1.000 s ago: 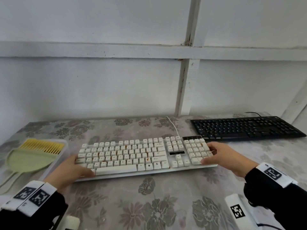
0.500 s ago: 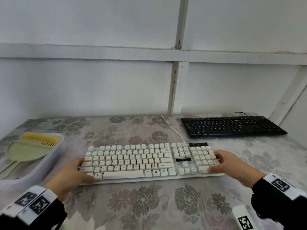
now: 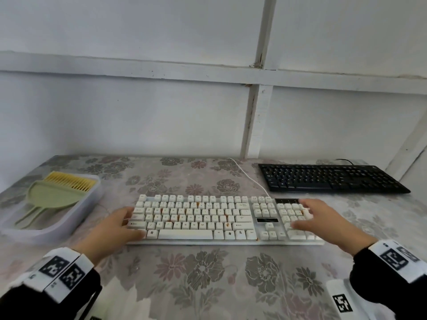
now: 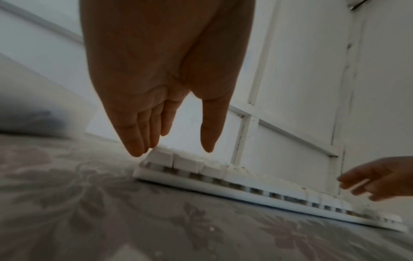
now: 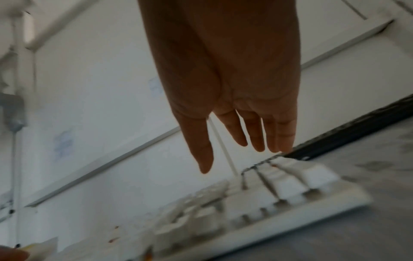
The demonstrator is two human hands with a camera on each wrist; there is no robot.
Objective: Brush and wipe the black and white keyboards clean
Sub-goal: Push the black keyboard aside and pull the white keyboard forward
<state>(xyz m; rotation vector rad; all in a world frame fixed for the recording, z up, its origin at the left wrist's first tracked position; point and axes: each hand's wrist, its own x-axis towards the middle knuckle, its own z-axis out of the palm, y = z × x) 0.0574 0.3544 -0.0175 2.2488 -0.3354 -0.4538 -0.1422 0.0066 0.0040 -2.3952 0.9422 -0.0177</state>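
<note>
- White keyboard [image 3: 221, 219] lies flat on the floral tablecloth [image 3: 203, 280], straight in front of you; black keyboard [image 3: 328, 179] sits at the far right by the wall, apart from it
- Your left hand [image 3: 113, 229] hangs over the white board's left end, fingers straight and close together, thumb apart, holding nothing; in the left wrist view the fingertips [image 4: 136, 150] are at the corner keys, contact uncertain
- Your right hand [image 3: 323, 221] is spread over the number pad, fingers relaxed, nothing gripped
- Judged step: settling the white board in place before brushing
- Orange specks show between several keys; expect crumbs to lodge in the gaps
- Set it square, both ends down, cable [image 3: 248, 175] slack
- Brush and dustpan [image 3: 49, 197] wait in the tray [image 3: 76, 218] at your left; take them with the left hand
- Steady the board with the right hand while you sweep along the rows
</note>
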